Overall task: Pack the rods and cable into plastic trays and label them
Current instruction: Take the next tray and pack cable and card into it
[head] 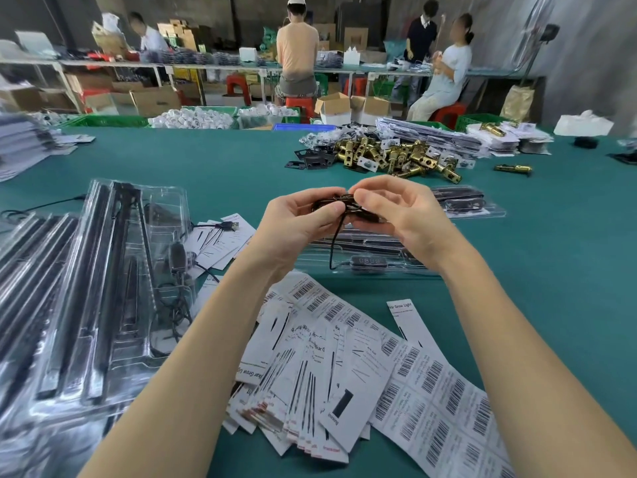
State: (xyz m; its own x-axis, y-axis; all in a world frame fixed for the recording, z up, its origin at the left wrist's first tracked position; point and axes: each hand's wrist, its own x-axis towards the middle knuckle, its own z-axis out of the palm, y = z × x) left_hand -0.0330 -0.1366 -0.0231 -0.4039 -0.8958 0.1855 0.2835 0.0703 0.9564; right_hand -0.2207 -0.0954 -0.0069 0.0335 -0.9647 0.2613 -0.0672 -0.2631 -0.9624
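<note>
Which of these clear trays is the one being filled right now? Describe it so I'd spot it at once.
Start at the green table and find the two raised hands, the left hand and right hand, bundling a black cable. The tray lies flat right beneath them. Unlike the stacked trays at the left, it lies singly and holds a small black controller with a digit display.

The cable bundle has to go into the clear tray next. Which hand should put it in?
Probably the right hand. It cups the cable bundle from above, and the open plastic tray lies right beneath it. The left hand only pinches the bundle's near end, further from the tray's free space.
</note>
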